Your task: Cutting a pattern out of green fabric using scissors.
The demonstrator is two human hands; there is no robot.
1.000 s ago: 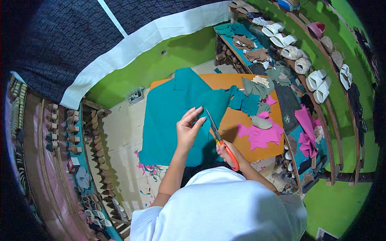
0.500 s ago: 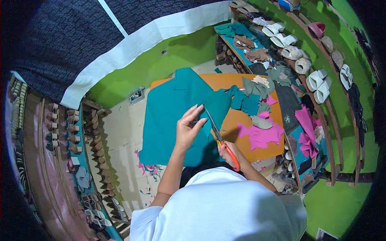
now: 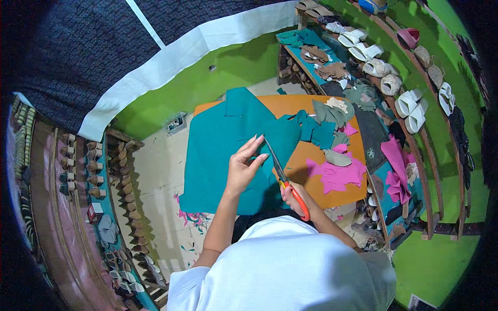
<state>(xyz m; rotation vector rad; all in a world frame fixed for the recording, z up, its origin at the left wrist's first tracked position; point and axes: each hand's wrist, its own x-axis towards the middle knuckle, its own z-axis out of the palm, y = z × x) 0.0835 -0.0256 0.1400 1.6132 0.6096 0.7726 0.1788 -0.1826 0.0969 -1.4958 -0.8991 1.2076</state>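
Note:
A large teal sheet of fabric [image 3: 218, 150] lies over the left part of an orange table [image 3: 311, 155] and hangs off its near edge. My left hand [image 3: 245, 167] pinches the sheet's edge beside the cut line, fingers raised. My right hand [image 3: 294, 198] grips orange-handled scissors [image 3: 282, 176], whose dark blades point away from me into the teal sheet next to my left fingers.
Teal, grey and pink offcuts [image 3: 334, 173] litter the table's right half. Shelves [image 3: 415, 135] on the right carry sandals and more cut pieces. Racks of wooden shoe heels [image 3: 96, 171] line the left. Pink scraps [image 3: 189, 215] lie on the floor.
The scissors have advanced slightly further along the teal sheet. My left hand stays on the sheet's edge, hardly moved.

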